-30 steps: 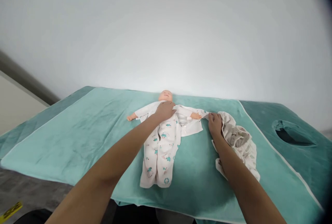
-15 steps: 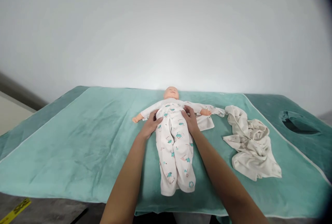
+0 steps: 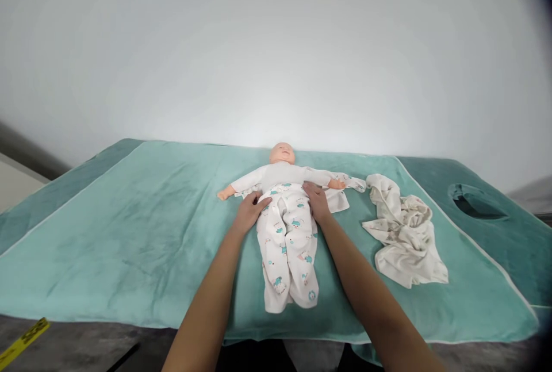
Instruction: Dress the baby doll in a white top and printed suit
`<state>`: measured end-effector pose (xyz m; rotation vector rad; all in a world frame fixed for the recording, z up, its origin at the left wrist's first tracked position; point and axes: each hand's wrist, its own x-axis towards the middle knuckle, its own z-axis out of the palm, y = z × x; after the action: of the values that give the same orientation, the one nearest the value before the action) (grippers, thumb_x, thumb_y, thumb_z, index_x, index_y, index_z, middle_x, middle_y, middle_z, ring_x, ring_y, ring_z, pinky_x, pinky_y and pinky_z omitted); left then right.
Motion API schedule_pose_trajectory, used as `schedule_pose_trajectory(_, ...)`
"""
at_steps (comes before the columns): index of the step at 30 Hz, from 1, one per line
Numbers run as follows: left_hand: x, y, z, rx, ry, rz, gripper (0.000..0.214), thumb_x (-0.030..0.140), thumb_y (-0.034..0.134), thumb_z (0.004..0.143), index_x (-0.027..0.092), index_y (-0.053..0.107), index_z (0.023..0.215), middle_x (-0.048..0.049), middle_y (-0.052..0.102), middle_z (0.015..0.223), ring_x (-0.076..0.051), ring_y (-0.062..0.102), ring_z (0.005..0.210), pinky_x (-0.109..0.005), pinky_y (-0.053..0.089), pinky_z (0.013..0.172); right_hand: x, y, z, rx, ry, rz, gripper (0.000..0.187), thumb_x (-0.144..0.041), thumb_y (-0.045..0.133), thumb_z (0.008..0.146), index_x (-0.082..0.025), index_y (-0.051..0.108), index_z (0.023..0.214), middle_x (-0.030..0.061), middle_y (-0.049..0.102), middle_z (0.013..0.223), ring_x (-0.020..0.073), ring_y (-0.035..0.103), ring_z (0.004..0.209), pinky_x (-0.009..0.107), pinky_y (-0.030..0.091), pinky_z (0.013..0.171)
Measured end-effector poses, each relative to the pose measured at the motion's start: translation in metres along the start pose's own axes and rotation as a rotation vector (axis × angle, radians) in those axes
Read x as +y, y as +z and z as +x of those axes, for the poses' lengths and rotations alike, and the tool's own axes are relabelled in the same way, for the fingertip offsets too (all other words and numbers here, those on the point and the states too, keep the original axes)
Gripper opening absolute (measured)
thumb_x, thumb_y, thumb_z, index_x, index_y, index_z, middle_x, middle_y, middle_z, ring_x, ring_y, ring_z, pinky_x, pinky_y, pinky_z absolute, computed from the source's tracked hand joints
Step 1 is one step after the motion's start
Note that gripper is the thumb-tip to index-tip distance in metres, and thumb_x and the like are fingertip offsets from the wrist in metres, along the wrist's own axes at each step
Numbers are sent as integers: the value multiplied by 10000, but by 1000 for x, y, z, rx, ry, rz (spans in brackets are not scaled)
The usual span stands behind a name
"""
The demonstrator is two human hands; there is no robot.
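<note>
A baby doll (image 3: 282,174) lies on its back, its head toward the wall and both arms spread out. White baby pants (image 3: 298,240) with a teal animal print cover its lower body, the legs laid flat toward me. My left hand (image 3: 249,211) is closed at the left side of the waistband, thumb on top. On the opposite side, my right hand (image 3: 317,200) holds the waistband the same way, fingertips partly hidden. Beneath the doll's right-hand arm, a white printed garment (image 3: 338,200) sticks out, one sleeve stretched to the right.
A crumpled heap of white cloth (image 3: 409,240) lies to the right of the doll. Teal sheeting (image 3: 129,234) covers the bed, which has a face hole (image 3: 478,204) at its right end. A pale wall (image 3: 276,50) rises behind. Yellow tape (image 3: 26,340) marks the floor at lower left.
The pants' waistband has come down from the doll's chest to about its waist, baring more of the white top. Both hands stay at its sides. The view has shifted slightly.
</note>
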<state>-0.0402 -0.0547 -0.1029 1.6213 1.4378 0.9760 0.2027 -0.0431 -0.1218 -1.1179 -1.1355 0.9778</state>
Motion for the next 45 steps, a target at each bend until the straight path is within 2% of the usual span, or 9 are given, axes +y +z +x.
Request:
schedule_pose_trajectory(3,8,-9,-13,-48,17,25,398,591,562,834,194,585,817,-7,568,801,-201,513,816,-315,402,742,-6,-8,-11,-55,1,4,407,-586,652,796,-222,532,660,-21,537,716,168,482,756,306,424,755)
schedule_pose_trajectory(9,3,-25,-39,-287,35,-26,669,482,767,679,201,535,1240,-83,615,1196,-256,583,1053,-354,472,900,-20,-26,-50,-258,16,-124,479,-534,799,656,-209,637,969,-21,625,858,176,546,803,290,454,734)
schedule_pose_trajectory(15,-3,2,-65,54,219,120,160,342,659,711,208,571,717,-62,658,1019,-259,566,1040,-368,423,963,-17,-25,-74,-139,-36,-273,434,-572,718,735,-216,491,638,-54,432,621,140,399,656,258,336,597)
schedule_pose_trajectory(22,2,15,-96,182,72,87,259,352,483,818,215,428,605,28,409,591,-162,436,631,-287,348,627,-18,-35,-91,-76,-3,-152,534,-672,471,885,-229,392,598,-43,357,567,132,329,575,282,318,563)
schedule_pose_trajectory(27,7,8,-107,43,30,-3,203,384,569,804,183,589,830,24,550,728,-165,517,720,-275,404,661,-25,-42,-111,-227,-14,-175,430,-632,630,793,-202,642,777,-11,580,749,167,516,725,294,423,707)
schedule_pose_trajectory(31,7,-2,-124,-184,79,-132,460,436,742,747,179,593,1098,-37,628,1017,-218,586,958,-322,473,842,-30,-47,-131,-374,-119,-269,459,-556,803,664,-213,699,950,45,637,1061,242,583,1005,367,449,917)
schedule_pose_trajectory(34,5,-3,-136,-167,98,-151,654,416,835,676,207,537,1219,-66,582,1196,-241,554,1120,-345,446,973,-31,-50,-143,-379,-133,-338,454,-503,854,629,-214,683,934,45,648,1034,254,580,996,380,450,914)
schedule_pose_trajectory(40,0,8,-140,-129,196,-40,255,416,717,782,187,614,827,-31,597,943,-201,558,901,-319,438,831,-26,-47,-148,-291,26,-355,319,-475,729,743,-208,562,686,-37,502,633,153,458,643,281,371,611)
schedule_pose_trajectory(45,18,19,-137,-38,13,-145,339,488,562,863,192,532,701,13,498,676,-168,483,681,-295,385,647,-34,-48,-151,-197,131,-176,420,-577,702,727,-223,480,673,-49,454,593,135,416,595,266,359,555)
